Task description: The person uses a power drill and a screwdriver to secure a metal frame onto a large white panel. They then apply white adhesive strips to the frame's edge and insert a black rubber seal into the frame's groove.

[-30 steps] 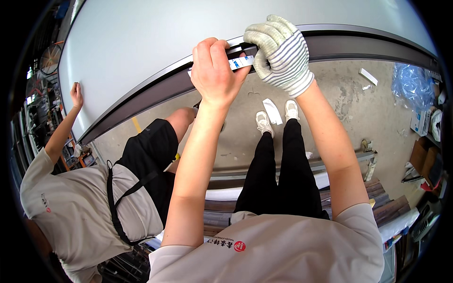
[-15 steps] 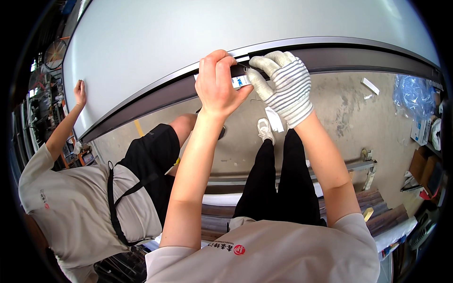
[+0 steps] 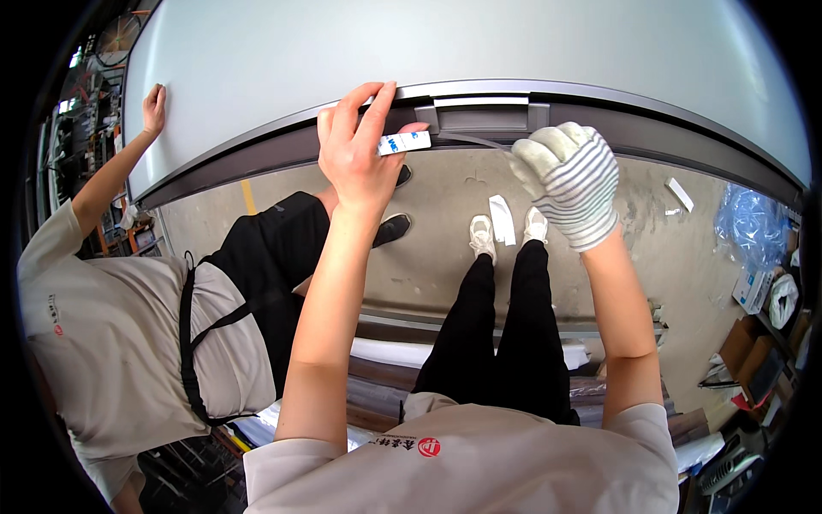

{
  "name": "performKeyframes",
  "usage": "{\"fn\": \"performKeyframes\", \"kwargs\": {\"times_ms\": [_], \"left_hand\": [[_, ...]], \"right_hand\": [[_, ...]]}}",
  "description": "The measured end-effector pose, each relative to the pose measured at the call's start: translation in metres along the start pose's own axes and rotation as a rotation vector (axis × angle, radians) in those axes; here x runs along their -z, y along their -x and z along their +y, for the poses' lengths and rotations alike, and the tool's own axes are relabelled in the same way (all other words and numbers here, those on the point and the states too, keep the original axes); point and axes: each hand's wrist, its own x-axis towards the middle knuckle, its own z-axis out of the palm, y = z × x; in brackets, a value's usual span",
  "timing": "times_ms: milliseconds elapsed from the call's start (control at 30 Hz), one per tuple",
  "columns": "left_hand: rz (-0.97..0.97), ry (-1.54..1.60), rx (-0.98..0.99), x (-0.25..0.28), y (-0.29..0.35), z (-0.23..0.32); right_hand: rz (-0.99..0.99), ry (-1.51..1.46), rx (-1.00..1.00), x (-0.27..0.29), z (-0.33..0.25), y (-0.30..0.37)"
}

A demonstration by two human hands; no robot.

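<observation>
A large pale panel with a dark edge frame lies in front of me. Set into that frame is a grey rectangular recess. My bare left hand rests at the edge left of the recess, some fingertips on the frame. Between its thumb and curled fingers is a small white strip with blue print. My right hand, in a striped knit glove, is closed just below the frame, right of the recess. A thin grey strip runs from the recess's left end into the gloved fingers.
At the left, another person has one hand at the panel's left edge. White paper lies on the floor by my shoes. Blue clear plastic and an open cardboard box are at the right. Long wrapped profiles lie behind my legs.
My right hand has moved right and toward me, drawing out the thin strip and uncovering the recess. My left hand has shifted slightly left with the white strip.
</observation>
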Motion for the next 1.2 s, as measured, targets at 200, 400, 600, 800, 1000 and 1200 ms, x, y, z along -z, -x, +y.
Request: {"fn": "performKeyframes", "kwargs": {"times_ms": [200,400,600,800,1000,1200], "left_hand": [[-0.009,0.005,0.027,-0.006,-0.001,0.001],[0.0,0.096,0.118,-0.011,0.004,0.003],[-0.018,0.157,0.158,-0.006,0.006,0.009],[-0.008,0.181,0.175,-0.009,0.006,0.01],[0.017,0.148,0.151,-0.011,0.007,0.011],[0.0,0.193,0.193,-0.011,0.007,0.014]], "right_hand": [[0.095,-0.017,-0.028,-0.015,0.01,-0.009],[0.092,0.009,-0.026,-0.019,0.013,-0.014],[0.13,-0.005,-0.038,-0.018,0.009,-0.014],[0.121,-0.028,-0.067,-0.018,0.01,-0.013],[0.112,-0.01,-0.073,-0.017,0.009,-0.012],[0.119,-0.045,-0.102,-0.017,0.01,-0.011]]}}
